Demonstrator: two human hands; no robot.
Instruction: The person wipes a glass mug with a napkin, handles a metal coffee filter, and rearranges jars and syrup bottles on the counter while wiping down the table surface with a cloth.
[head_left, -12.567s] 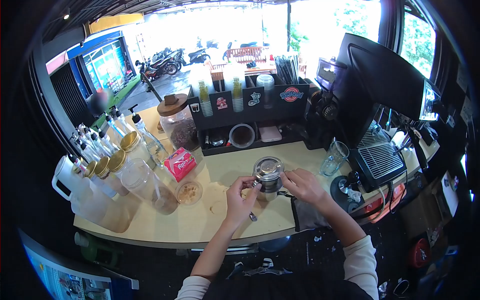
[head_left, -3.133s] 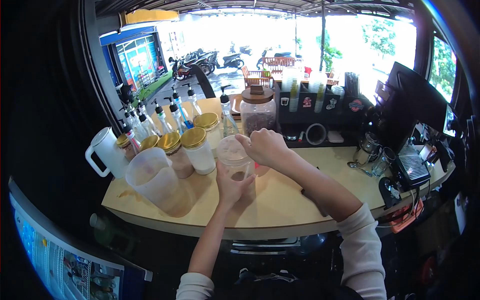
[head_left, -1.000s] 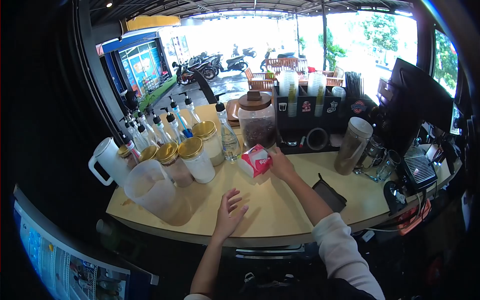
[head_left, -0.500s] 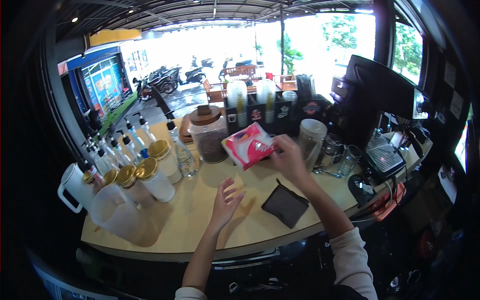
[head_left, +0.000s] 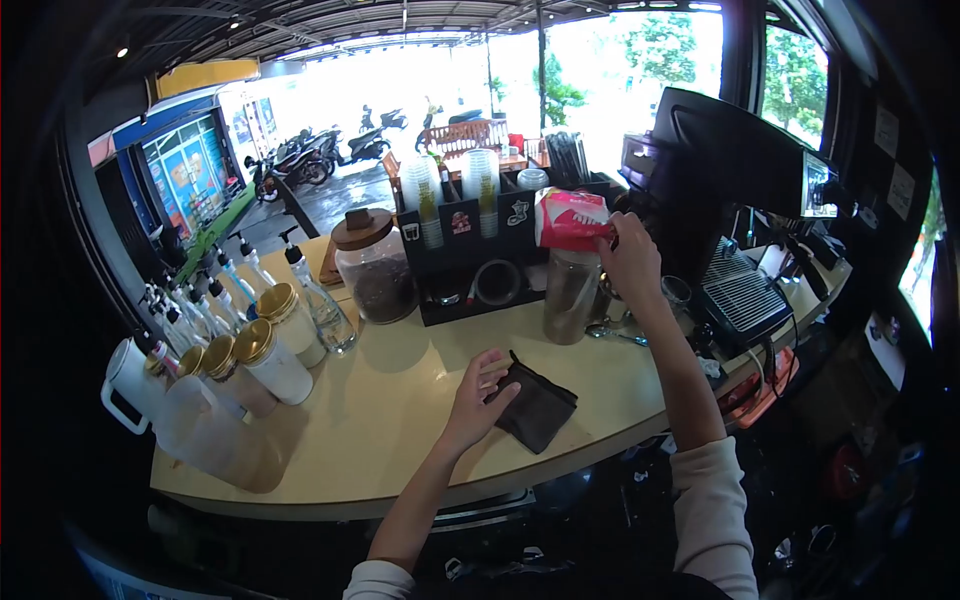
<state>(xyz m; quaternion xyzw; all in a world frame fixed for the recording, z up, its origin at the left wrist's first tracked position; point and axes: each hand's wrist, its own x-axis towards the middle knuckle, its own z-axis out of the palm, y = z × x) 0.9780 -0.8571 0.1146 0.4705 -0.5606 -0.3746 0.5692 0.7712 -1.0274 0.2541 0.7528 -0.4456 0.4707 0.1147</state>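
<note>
My right hand (head_left: 632, 258) grips a pink and white plastic packet (head_left: 570, 220) by its right edge. The packet is raised above a tall glass jar (head_left: 570, 300) and hides the top of it; I cannot tell whether they touch. My left hand (head_left: 480, 400) holds nothing, its fingers apart. It is at the left edge of a dark square cloth (head_left: 540, 412), which lies flat on the wooden counter (head_left: 350, 440). Whether the fingertips touch the cloth cannot be made out.
Behind stands a black organizer (head_left: 465, 250) with stacked plastic cups (head_left: 421, 190). A wood-lidded jar (head_left: 378, 270), gold-lidded jars (head_left: 272, 360), pump bottles (head_left: 320, 300) and a translucent pitcher (head_left: 210, 430) line the left. Spoons (head_left: 615, 333) and a coffee machine (head_left: 745, 300) are right.
My right hand has carried the packet to the right, over the glass jar. My left hand has moved right to the dark cloth. The view has shifted to the right.
</note>
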